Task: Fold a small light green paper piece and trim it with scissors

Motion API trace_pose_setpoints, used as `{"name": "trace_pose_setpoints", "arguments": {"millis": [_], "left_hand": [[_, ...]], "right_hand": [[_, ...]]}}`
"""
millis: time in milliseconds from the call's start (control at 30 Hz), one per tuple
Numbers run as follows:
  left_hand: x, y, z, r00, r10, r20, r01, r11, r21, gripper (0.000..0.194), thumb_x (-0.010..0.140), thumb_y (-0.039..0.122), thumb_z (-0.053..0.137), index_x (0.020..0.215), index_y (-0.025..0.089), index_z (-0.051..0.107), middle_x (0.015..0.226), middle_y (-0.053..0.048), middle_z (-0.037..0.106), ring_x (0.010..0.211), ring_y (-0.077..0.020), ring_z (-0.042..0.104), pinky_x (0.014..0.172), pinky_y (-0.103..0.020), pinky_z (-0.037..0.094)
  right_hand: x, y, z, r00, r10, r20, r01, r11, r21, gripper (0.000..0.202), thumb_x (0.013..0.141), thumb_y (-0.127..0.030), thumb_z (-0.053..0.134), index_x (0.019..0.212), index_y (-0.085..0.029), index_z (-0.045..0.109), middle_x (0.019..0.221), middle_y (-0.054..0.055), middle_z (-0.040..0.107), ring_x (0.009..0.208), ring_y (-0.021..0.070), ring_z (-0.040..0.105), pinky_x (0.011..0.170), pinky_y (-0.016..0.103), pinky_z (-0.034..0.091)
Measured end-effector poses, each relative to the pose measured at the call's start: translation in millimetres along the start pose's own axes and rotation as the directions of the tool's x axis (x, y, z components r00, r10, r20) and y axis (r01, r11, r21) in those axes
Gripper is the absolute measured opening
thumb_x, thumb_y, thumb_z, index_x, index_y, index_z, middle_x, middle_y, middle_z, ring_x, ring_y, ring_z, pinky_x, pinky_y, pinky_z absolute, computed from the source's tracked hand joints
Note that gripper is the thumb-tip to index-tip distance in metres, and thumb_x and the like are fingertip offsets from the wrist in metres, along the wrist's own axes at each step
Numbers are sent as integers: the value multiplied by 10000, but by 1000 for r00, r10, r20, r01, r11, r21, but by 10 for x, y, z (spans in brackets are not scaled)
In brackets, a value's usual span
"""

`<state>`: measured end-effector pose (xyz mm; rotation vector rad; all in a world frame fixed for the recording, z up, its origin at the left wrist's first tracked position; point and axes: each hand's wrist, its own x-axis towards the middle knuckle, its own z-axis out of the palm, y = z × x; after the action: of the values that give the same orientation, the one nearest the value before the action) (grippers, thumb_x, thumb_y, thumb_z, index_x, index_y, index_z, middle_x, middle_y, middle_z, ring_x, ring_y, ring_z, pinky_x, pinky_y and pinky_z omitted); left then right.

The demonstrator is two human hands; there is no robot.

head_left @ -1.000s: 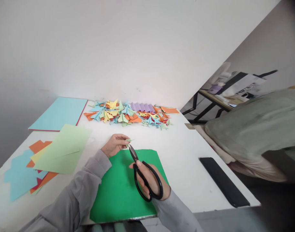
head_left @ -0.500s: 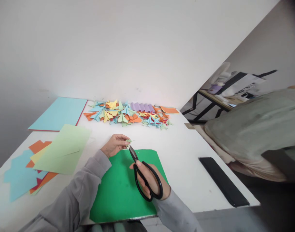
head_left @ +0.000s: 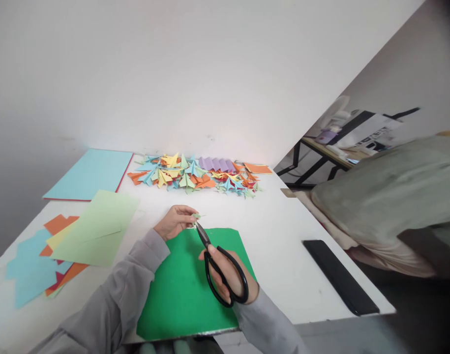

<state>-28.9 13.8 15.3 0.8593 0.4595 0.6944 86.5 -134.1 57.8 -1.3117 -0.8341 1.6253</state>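
Between the fingertips of my left hand (head_left: 176,221) is a small piece of pale green paper (head_left: 196,216), its folded shape too small to make out. My right hand (head_left: 230,275) grips a pair of scissors (head_left: 203,235) with black loop handles. The scissor blades point up and left, and their tips meet the paper's lower edge; they look closed or nearly so. Both hands are over the far part of a green sheet (head_left: 190,290) lying on the white table (head_left: 280,275).
Folded paper planes (head_left: 188,178) in several colours lie along the wall, with a pleated purple paper (head_left: 217,164) among them. At left are light green sheets (head_left: 95,231), coloured scraps (head_left: 36,270) and a blue sheet (head_left: 90,172). A black flat object (head_left: 339,275) lies right; a person (head_left: 390,182) is beyond.
Almost nothing differs. Both hands, the scissors and the green paper keep nearly the same position.
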Motion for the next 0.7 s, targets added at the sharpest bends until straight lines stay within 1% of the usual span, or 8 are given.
{"name": "trace_pose_setpoints", "arguments": {"millis": [500,700], "left_hand": [[-7,1,3,1000,0,-6,0,1000,16,198,502,91,710,693,101,656,600,-34,625,509,-86,539,487,-204,390],[-6,7,1,1000,1,-8,-1,1000,13,203,497,90,711,691,99,654,592,-32,623,496,-85,537,480,-203,389]], "right_hand": [[0,15,-8,1000,13,-2,-13,1000,12,496,734,-551,456,885,-86,542,282,-108,357,171,51,297,172,138,240],[3,10,-4,1000,8,-18,-7,1000,4,475,739,-539,457,854,-88,553,265,-111,339,164,48,283,171,131,218]]}}
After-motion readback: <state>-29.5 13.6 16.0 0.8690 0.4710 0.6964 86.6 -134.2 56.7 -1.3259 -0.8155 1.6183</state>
